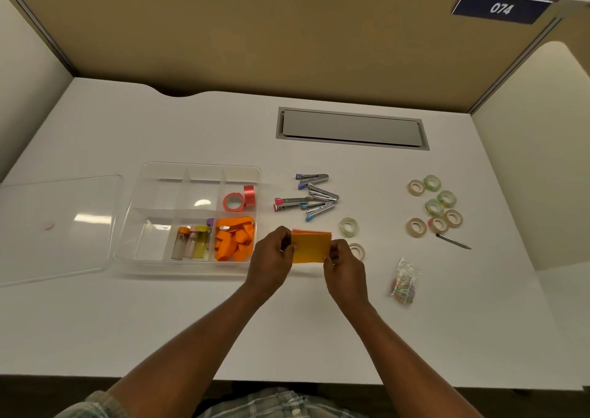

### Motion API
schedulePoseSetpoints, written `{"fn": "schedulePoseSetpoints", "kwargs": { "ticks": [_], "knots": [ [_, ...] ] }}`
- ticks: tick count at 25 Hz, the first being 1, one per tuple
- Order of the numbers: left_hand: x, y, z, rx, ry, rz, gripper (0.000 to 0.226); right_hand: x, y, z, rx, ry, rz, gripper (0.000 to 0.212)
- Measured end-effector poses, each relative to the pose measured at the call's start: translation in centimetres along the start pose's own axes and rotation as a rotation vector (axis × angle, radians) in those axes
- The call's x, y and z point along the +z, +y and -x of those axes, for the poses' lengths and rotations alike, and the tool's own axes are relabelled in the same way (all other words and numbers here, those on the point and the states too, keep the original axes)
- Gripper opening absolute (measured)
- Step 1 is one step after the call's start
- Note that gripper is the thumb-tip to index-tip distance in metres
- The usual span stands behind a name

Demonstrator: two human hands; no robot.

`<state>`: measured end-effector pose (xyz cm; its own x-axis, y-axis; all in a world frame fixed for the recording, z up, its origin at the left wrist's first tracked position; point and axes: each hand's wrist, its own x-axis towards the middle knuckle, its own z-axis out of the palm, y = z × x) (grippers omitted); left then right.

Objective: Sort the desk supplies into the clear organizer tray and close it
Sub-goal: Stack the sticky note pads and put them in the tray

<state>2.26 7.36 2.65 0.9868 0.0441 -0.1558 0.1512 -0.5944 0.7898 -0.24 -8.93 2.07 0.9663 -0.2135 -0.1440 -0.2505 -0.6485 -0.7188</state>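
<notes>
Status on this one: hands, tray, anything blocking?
Both hands hold orange sticky pad. Tray open, lid beside it. Path clear.

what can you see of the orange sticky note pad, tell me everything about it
The pad is a square stack of paper sheets, orange on top with a pinkish layer showing along its far edge. It is held between both hands, the left hand pinching its left edge and the right hand its right edge, top face toward the camera. It is just right of the tray, in front of the staplers.

orange sticky pad (311, 247) held, organizer tray (153, 264) open
</notes>
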Motion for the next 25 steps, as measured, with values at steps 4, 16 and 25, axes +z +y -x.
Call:
{"fn": "schedulePoseSetpoints", "kwargs": {
  "ticks": [4,16,25],
  "knots": [
    [1.9,-1.1,1.8,0.044,-0.055,-0.096,0.006,1.4,1.6,1.3,0.058,-0.111,0.093,0.015],
    [-2.1,0.8,1.6,0.144,0.114,-0.003,0.021,0.5,-4.9,0.3,0.199,-0.103,-0.370,0.025],
    [-9.0,-0.2,0.2,0.329,0.229,-0.049,0.025,3.8,-13.1,-1.3,0.146,-0.171,-0.572,0.029]
  ]
}}
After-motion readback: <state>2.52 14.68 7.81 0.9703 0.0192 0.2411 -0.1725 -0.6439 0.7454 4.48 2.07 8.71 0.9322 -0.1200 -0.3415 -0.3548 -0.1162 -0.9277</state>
